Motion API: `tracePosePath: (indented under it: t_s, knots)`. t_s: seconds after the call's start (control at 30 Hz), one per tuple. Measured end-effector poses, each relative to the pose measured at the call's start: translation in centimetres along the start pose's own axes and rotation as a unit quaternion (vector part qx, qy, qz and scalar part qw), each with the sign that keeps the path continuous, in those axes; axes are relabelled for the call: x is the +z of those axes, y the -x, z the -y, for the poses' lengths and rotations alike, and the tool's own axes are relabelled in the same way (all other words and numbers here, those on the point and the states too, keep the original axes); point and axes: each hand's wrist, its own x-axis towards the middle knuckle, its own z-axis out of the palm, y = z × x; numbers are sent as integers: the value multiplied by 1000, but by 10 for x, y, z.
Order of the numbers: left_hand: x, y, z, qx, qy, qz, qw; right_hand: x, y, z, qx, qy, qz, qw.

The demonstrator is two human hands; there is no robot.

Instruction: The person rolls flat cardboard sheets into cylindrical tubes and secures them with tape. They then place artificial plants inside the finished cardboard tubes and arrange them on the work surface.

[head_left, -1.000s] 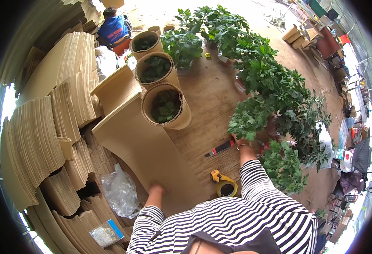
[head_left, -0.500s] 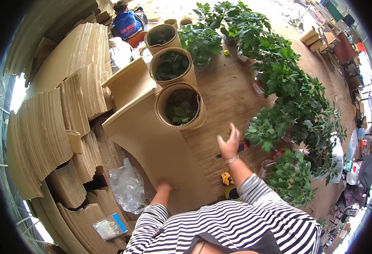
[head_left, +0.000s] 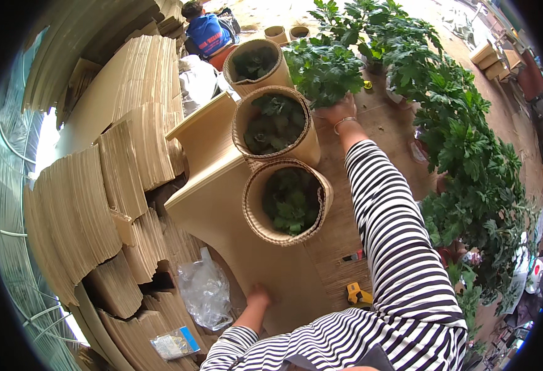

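Observation:
My left hand (head_left: 259, 295) lies palm-down on a flat brown cardboard sheet (head_left: 277, 263), fingers seemingly flat, though foreshortened. Stretched far ahead, my right hand (head_left: 340, 111) is at the base of a leafy green potted plant (head_left: 326, 69); leaves hide its fingertips and the pot, so its grip cannot be told. Just left of that arm stand three rolled cardboard cylinders in a row: a near one (head_left: 253, 213), a middle one (head_left: 308, 145) and a far one (head_left: 284, 74). Green leaves show down inside them.
Tall cardboard stacks (head_left: 67, 210) fill the left side. A clear plastic bag (head_left: 203, 290) lies beside the sheet. Close to my right arm are a yellow tool (head_left: 358, 295) and a cutter (head_left: 353, 256). More leafy plants (head_left: 463, 142) line the right. A person in blue (head_left: 208, 34) sits far left.
My right hand has reached forward from the open floor to the leafy plant beside the far cylinder. The whole view has shifted slightly; my left hand stays on the cardboard sheet.

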Motion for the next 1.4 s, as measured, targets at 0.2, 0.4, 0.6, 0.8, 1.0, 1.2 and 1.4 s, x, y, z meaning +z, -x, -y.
tracePosePath:
  t_s: [0.2, 0.4, 0.6, 0.8, 1.0, 1.2, 1.4]
  knots:
    - [6, 19, 2, -3, 15, 0, 1000, -68, -16, 65, -4, -26, 234, 972]
    - [-11, 33, -5, -14, 36, -17, 999, -3, -20, 24, 86, -26, 155, 984]
    - [2, 20, 6, 2, 24, 15, 1000, -24, 4, 45, 12, 54, 172, 984]
    - [-15, 39, -6, -8, 16, 0, 1000, -82, 58, 28, 43, 14, 99, 994]
    - [34, -21, 16, 51, -11, -27, 998, -155, 134, 33, 155, -30, 150, 976]
    - [13, 3, 5, 42, -4, -20, 999, -167, 219, 0, 278, -57, 192, 939]
    - [5, 12, 4, 70, -19, -42, 996, -181, 260, -4, 285, 53, 176, 941]
